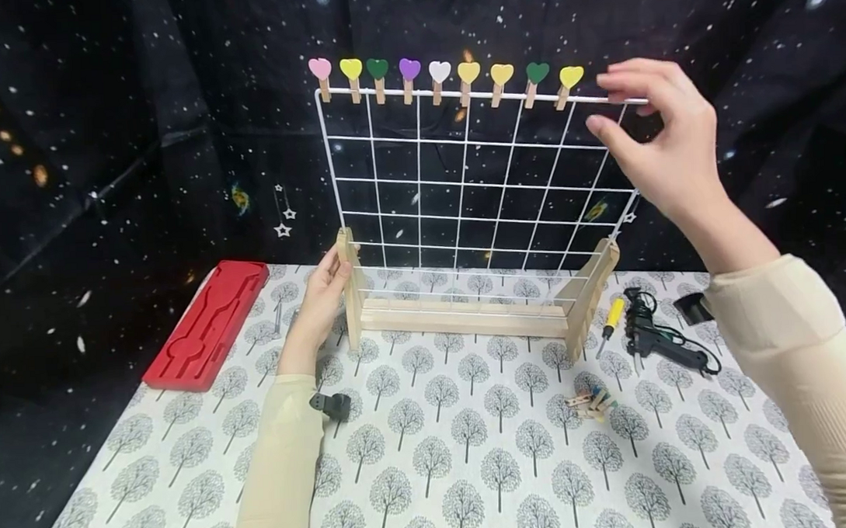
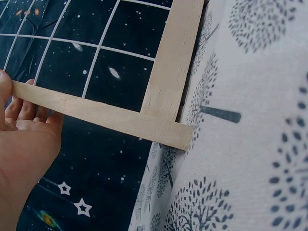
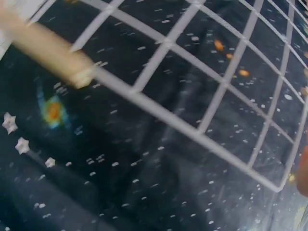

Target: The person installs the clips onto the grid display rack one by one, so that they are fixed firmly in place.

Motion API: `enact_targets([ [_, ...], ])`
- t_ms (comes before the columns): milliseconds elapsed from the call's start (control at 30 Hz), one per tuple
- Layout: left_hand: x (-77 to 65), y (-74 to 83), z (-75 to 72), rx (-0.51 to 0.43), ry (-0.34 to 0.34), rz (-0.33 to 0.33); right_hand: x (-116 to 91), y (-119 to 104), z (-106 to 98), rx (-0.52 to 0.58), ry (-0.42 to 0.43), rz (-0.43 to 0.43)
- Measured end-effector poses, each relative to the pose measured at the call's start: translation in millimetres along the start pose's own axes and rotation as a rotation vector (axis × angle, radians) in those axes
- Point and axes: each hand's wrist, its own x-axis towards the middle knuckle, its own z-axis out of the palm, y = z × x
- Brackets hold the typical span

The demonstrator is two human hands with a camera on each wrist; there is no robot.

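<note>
A white wire grid [image 1: 443,143] stands upright in a wooden stand [image 1: 460,315]. Several clothespins with coloured hearts, such as a purple heart clothespin [image 1: 409,70], sit in a row on its top wire. My left hand [image 1: 324,291] grips the stand's left upright [image 2: 91,109], thumb on one side and fingers on the other. At the grid's top right corner is my right hand [image 1: 659,124], thumb and fingers parted with nothing visible between them. The yellow heart clothespin [image 1: 571,78] is closest to it. Only a blurred fingertip [image 3: 302,173] shows in the right wrist view.
A red tool tray [image 1: 208,326] lies at the left. On the right are a yellow-handled screwdriver [image 1: 614,317], a black glue gun [image 1: 667,349] with its cord, and a small pile of clothespins [image 1: 592,403]. Behind the table hangs a dark star-patterned cloth [image 1: 146,149].
</note>
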Motion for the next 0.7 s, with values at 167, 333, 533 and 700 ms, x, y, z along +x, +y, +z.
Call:
enact_targets([
  [167, 4.8, -10.3, -3.0, 0.010, 0.010, -0.001, -45.7, 15.9, 2.5, 0.070, -0.015, -0.102],
  [333, 6.1, -13.2, -5.0, 0.030, 0.022, -0.008, -116.3, 40.8, 9.7, 0.044, -0.206, -0.023],
  [533, 1.3, -1.6, -1.4, 0.009, 0.017, -0.014, -209.1, 66.1, 18.1, -0.029, -0.465, 0.073],
  [700, -2.4, 5.0, 2.0, 0.008, 0.009, -0.006, -269.0, 74.9, 19.9, -0.056, -0.602, 0.201],
])
